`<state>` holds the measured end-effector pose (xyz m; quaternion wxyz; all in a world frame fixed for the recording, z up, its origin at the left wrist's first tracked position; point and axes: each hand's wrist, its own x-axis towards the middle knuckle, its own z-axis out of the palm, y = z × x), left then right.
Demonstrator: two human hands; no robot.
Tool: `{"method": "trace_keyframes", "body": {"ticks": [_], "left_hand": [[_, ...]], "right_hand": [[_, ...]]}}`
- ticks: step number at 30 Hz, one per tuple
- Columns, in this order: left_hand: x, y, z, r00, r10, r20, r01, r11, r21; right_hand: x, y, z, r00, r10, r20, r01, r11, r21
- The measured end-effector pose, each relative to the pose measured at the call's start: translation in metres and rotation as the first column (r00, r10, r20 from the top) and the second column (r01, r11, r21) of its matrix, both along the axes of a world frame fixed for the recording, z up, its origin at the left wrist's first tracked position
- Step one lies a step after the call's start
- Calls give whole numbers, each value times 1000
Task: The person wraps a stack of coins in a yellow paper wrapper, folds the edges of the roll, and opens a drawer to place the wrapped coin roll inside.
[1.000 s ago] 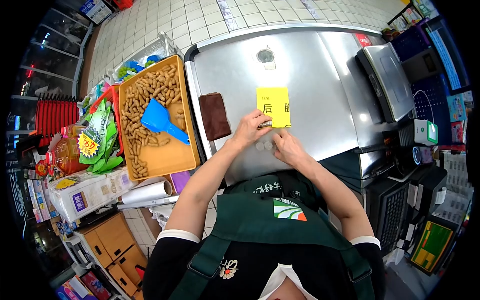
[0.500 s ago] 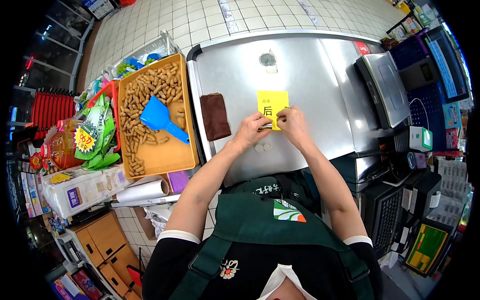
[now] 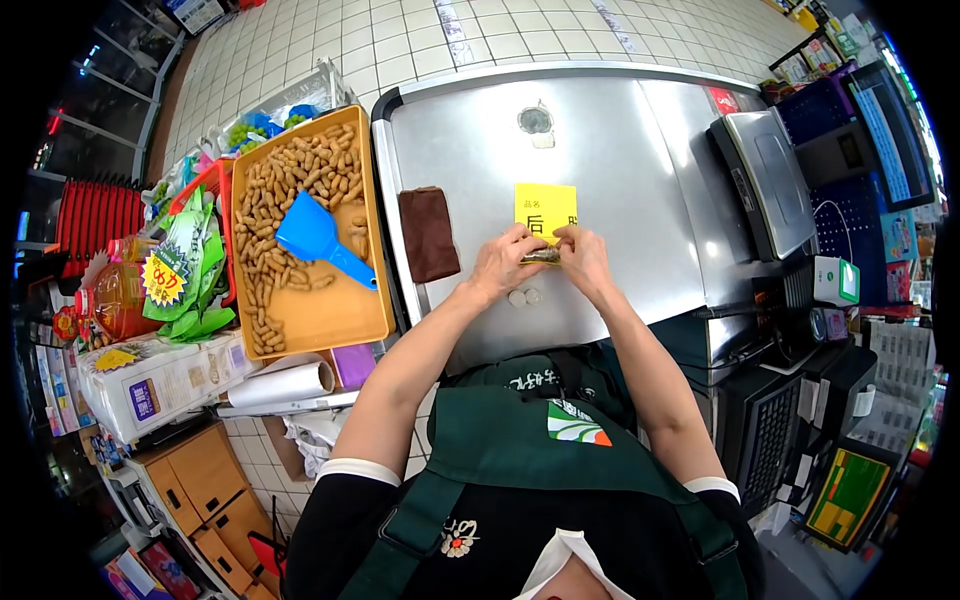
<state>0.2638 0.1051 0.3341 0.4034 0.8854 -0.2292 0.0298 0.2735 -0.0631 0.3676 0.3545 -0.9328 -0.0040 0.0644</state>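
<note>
A yellow card with large black characters lies on the metal counter in front of me. At its lower edge, a small brownish-grey strip, perhaps folded or rolled, is held between my two hands. My left hand pinches its left end. The fingers of my right hand are closed on the right end, also touching the card's lower right corner. Just below lie two small pale round discs, possibly coins. What the strip is, I cannot make out.
A folded brown cloth lies left on the counter. Beyond the counter's left edge, an orange tray holds peanuts and a blue scoop. A scale-like metal device stands at the right, with a keyboard nearer me.
The brownish strip now shows more fully between my hands. My right hand has moved slightly down, and less of the yellow card's lower part shows.
</note>
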Motion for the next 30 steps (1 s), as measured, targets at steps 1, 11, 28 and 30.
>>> {"method": "trace_keyframes", "body": {"ticks": [1, 11, 28, 30], "left_hand": [[-1, 0, 1, 1000, 1, 9, -1, 1000, 1], [-3, -8, 7, 996, 29, 84, -37, 995, 94], [4, -7, -1, 996, 48, 76, -53, 996, 67], [3, -5, -3, 996, 44, 77, -48, 997, 57]], "right_hand": [[-1, 0, 2, 1000, 0, -1, 1, 999, 44], [-3, -9, -13, 996, -28, -83, 44, 980, 194], [-74, 18, 11, 914, 358, 191, -358, 933, -36], [-77, 23, 2, 886, 385, 259, -374, 923, -94]]}}
